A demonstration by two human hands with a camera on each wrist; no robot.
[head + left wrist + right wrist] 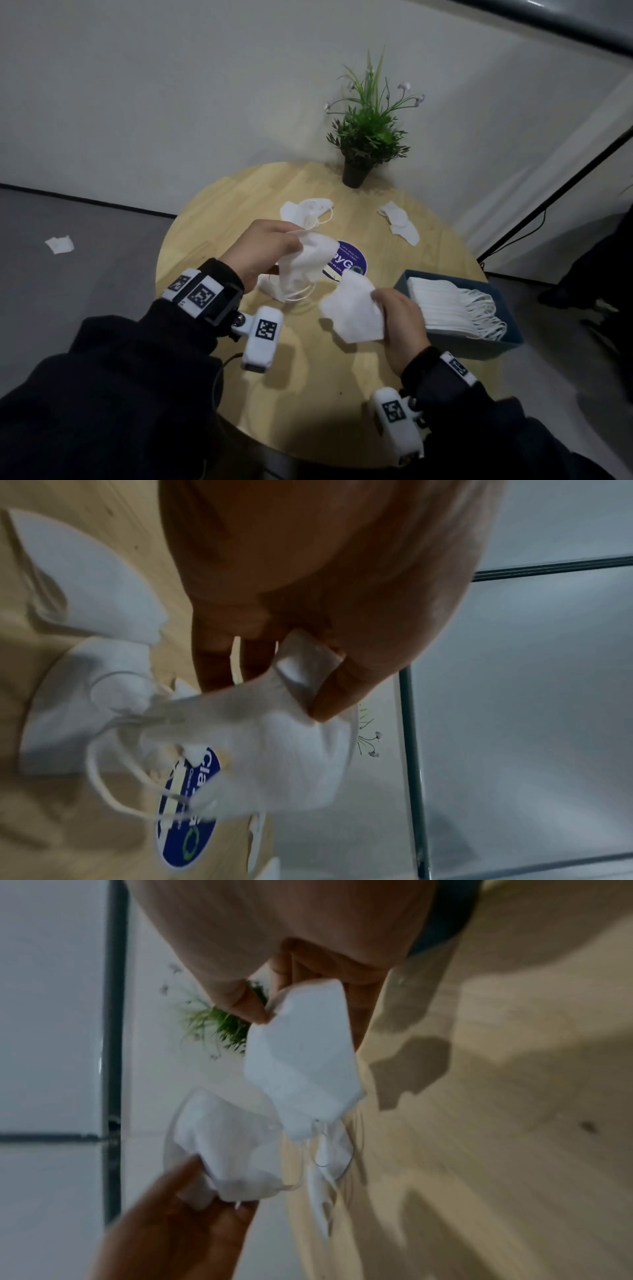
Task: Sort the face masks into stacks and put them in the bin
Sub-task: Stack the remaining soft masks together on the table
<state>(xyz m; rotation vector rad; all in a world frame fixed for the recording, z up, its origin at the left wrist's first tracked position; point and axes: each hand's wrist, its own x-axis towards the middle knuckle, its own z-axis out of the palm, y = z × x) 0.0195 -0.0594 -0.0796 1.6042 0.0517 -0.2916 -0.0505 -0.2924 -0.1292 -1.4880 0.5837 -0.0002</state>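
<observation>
Overhead, left hand (pixel 263 248) pinches a crumpled mask (pixel 305 263), right hand (pixel 399 317) grips a flat mask (pixel 352 308); bin (pixel 479 344) sits just right of the right hand, nearer it. Left wrist: thumb and fingers (pixel 329 685) clamp the mask's edge. Right wrist: flat mask's long axis runs away from the pinching fingers (pixel 246 1004).

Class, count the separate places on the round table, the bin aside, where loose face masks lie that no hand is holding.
3: a far-left pile, a far-right pile, and masks under the left hand near the sticker. Exact mask numbers per pile are unclear, as they overlap.
</observation>
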